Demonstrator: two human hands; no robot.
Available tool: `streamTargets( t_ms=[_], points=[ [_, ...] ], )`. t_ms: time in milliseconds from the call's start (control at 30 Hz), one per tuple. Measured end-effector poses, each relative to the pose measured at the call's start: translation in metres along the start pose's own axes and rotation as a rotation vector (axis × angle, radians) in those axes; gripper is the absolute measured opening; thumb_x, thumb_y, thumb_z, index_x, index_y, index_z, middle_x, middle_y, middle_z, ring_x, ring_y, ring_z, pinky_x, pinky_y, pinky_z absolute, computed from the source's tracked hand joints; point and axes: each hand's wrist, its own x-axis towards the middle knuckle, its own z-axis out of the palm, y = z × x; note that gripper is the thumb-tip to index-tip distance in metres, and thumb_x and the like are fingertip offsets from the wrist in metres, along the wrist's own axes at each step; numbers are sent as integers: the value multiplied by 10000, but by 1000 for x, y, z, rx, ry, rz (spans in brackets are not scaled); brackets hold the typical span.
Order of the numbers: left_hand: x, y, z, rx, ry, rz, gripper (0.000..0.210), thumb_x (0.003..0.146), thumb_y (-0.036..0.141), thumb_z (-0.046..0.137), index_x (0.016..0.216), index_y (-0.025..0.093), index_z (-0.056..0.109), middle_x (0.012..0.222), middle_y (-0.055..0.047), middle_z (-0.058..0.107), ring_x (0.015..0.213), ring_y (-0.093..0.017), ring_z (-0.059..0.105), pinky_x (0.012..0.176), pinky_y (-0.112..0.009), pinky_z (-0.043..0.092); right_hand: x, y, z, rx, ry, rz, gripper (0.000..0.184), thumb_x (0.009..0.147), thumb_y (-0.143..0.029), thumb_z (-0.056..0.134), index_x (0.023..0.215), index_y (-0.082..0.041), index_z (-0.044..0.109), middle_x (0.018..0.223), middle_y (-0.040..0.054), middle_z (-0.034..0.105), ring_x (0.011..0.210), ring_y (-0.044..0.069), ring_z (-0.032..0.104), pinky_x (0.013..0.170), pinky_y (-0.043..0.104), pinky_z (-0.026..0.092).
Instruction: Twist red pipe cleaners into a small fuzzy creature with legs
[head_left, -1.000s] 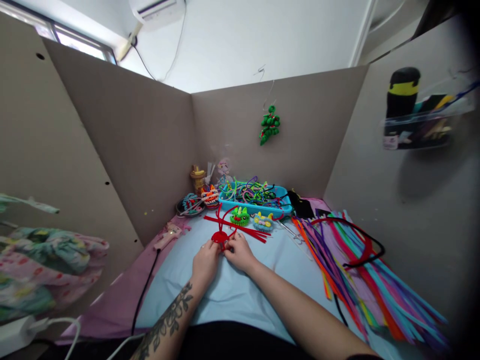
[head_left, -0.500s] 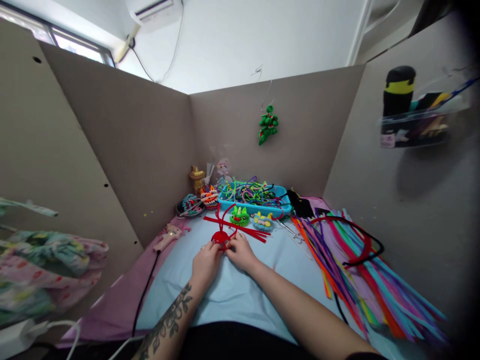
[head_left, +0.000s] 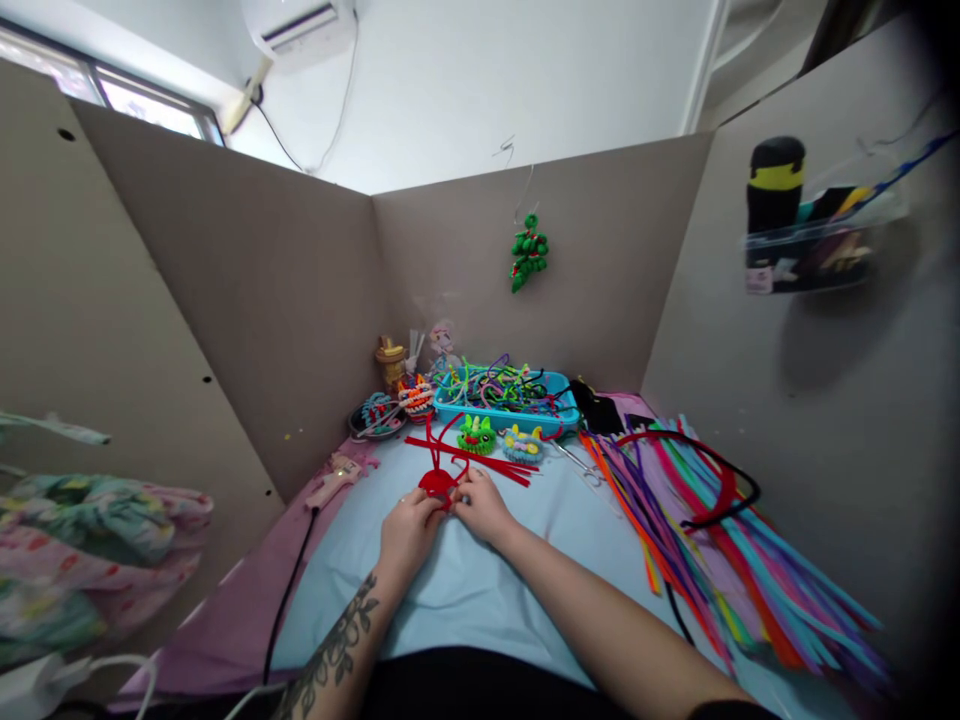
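A red pipe-cleaner piece point(head_left: 435, 482), round in the body with loose stems standing up from its far side, is held between my two hands. My left hand point(head_left: 409, 525) pinches its near left edge, fingers closed. On the near right edge, my right hand point(head_left: 480, 503) grips it with bent fingers, a curled red stem beside the thumb. The fingertips partly cover the work. Just beyond lie several straight red pipe cleaners point(head_left: 499, 465). Behind those sit a green pipe-cleaner animal head point(head_left: 476, 434) and a light blue one with yellow parts point(head_left: 523, 444).
A blue basket point(head_left: 450, 410) of tangled pipe cleaners stands at the back. Bundles of coloured pipe cleaners point(head_left: 750, 540) cover the right side, with scissors point(head_left: 577, 460) nearby. A pink glue gun point(head_left: 335, 480) with a black cable lies left. Grey panels enclose the table.
The view has shifted slightly. The red piece has turned a little in my hands, its upright stems now leaning further left. Both hands keep their hold.
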Motion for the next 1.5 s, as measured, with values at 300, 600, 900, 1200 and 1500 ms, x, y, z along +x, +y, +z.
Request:
streamTargets(
  t_ms=[300,600,900,1200,1500],
  points=[
    [1,-4,0,-3,16,14,140,784,228,549,719,210,671,731,-28,542,682,-145,528,604,-231,370,0,1,-3,34,13,-28,77,627,-152,712,628,-223,681,750,17,508,819,183,457,719,292,386],
    [2,-2,-4,-93,62,-30,180,813,256,502,772,202,668,715,-23,526,651,-135,534,604,-229,385,0,-4,-10,79,8,-58,79,652,-159,704,685,-224,676,761,6,493,822,170,456,755,294,389],
    [2,-2,-2,-169,84,-51,186,822,268,488,780,190,652,731,-24,538,632,-124,530,606,-225,401,-2,-12,-13,49,55,-117,94,681,-155,673,749,-214,646,809,15,499,847,176,453,770,308,391],
    [2,-2,-3,-221,118,-12,211,836,274,466,793,183,651,715,-26,537,624,-125,531,600,-229,413,-6,-23,-21,-46,44,-212,70,767,-190,588,749,-222,648,817,34,536,858,193,439,795,343,360],
    [3,-2,-3,-236,119,4,216,838,282,471,806,183,660,716,-31,539,627,-125,529,610,-232,417,-5,-20,-17,-12,65,-188,94,752,-171,584,703,-218,650,829,30,530,859,185,441,795,334,357]
  ],
)
